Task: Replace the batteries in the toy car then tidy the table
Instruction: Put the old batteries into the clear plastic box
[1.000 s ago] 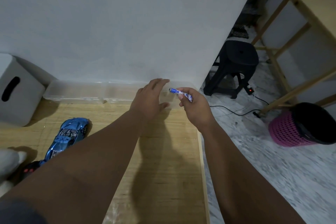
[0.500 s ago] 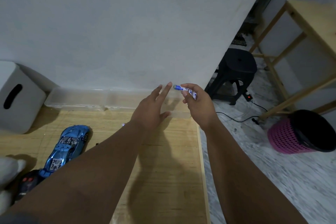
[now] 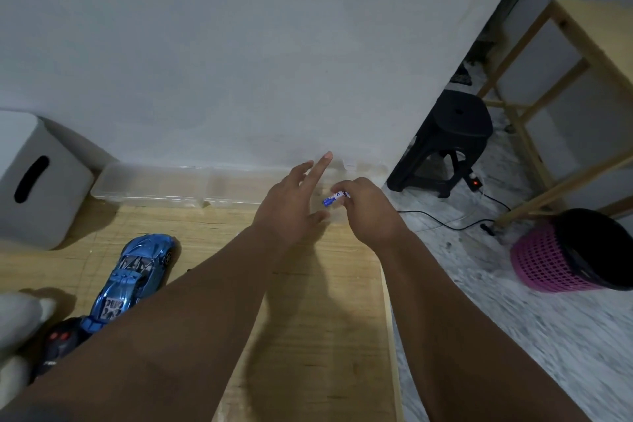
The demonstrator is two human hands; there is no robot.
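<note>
A blue car (image 3: pixel 135 276) lies on the bench (image 3: pixel 308 319) at 8 o'clock. Left hand (image 3: pixel 291 202), fingers spread, hovers over a clear box (image 3: pixel 154 185) at center. Just right, the right hand (image 3: pixel 368 212) pinches a battery (image 3: pixel 335 198).

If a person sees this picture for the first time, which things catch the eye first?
The two bare arms reaching over the wooden table, with a small blue battery pinched in the right hand beside the open left hand. Then the shiny blue toy car at the left.
</note>
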